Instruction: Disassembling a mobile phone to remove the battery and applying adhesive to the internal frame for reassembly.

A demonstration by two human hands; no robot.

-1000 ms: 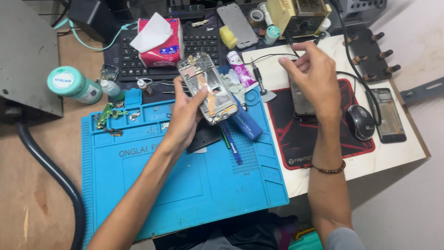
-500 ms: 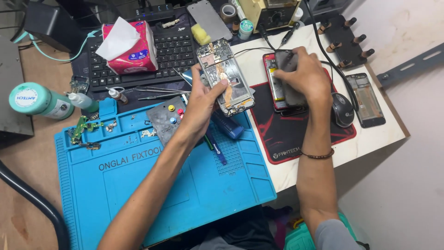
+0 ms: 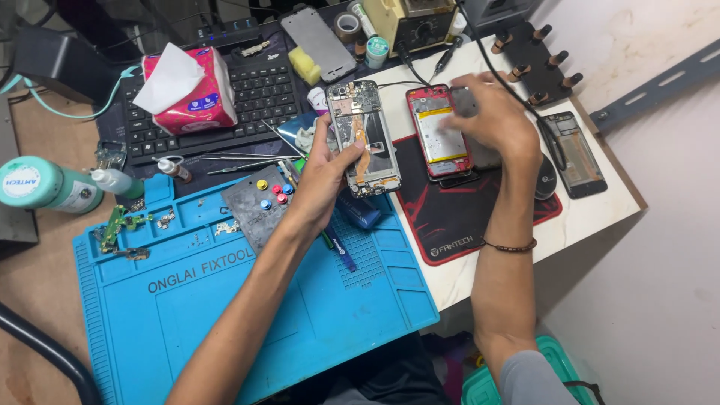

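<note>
My left hand (image 3: 322, 176) grips an opened phone frame (image 3: 364, 135) with bare circuitry and an orange flex strip, held upright above the blue repair mat (image 3: 225, 315). My right hand (image 3: 491, 116) hovers blurred over the black and red mouse pad (image 3: 480, 210), fingers closed on a small dark grey part (image 3: 463, 101). Just left of that hand lies a red opened phone (image 3: 437, 133) with its white battery showing.
A keyboard (image 3: 255, 97) and a pink tissue box (image 3: 187, 90) sit at the back. A green bottle (image 3: 45, 184), small circuit boards (image 3: 124, 225), tweezers (image 3: 240, 157), a grey plate with coloured dots (image 3: 259, 202), another dark phone (image 3: 574, 154), a computer mouse (image 3: 545, 176) and a soldering station (image 3: 412, 22) surround the work.
The view has shifted, so everything sits further right in frame. My right hand rose off the red phone with the dark part. My left hand keeps the phone frame.
</note>
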